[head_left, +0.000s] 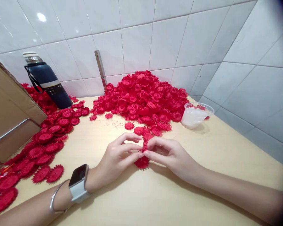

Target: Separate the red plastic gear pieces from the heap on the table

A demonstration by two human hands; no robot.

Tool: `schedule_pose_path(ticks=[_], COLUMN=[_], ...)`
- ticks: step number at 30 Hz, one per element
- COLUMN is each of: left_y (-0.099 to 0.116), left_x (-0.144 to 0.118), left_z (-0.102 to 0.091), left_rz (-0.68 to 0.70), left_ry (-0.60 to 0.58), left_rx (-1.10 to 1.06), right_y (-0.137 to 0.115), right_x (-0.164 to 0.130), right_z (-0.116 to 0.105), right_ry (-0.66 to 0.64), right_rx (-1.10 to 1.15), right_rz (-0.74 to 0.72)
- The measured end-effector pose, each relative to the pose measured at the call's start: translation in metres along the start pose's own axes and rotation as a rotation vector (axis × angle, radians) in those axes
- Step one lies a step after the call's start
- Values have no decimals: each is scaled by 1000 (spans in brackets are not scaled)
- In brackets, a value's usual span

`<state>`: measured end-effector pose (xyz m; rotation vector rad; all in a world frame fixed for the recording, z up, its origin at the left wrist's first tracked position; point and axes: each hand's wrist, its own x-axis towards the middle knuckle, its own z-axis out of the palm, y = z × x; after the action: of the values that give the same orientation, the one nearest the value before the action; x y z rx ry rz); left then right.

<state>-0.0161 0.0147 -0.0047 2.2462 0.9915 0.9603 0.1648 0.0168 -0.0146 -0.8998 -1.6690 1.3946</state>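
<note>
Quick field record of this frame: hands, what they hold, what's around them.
left hand: fingertips pinch the red flower piece, with the right
right hand: pinches the same piece
left wrist: smartwatch, bangle
surface: wooden table
behind hands: large red flower pile
left side: flatter flower spread, dark bottle, cardboard box
right side: clear plastic cup, tilted

white glossy tile walls (136,37) meet in a corner on the rt, w/ ceiling light glare upper left. pale wood table (202,163) pushed against them. metal strip (101,70) leans on back wall; cardboard (7,103) at left.
</note>
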Motion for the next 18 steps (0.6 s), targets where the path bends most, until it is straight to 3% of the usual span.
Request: schedule_pose_path(ticks=[6,11,18], left_y=[2,-5,-16], left_x=[2,5,9], left_z=[0,-2,-4], left_rz=[-127,-293,-434], left_ry=[64,199,319], left_rx=[-34,-82,-186], right_y=[1,1,-2], right_x=[-1,0,1], right_z=[-1,-2,-2], right_ry=[14,157,247], right_rx=[-52,0,8], right_rz=[33,69,63])
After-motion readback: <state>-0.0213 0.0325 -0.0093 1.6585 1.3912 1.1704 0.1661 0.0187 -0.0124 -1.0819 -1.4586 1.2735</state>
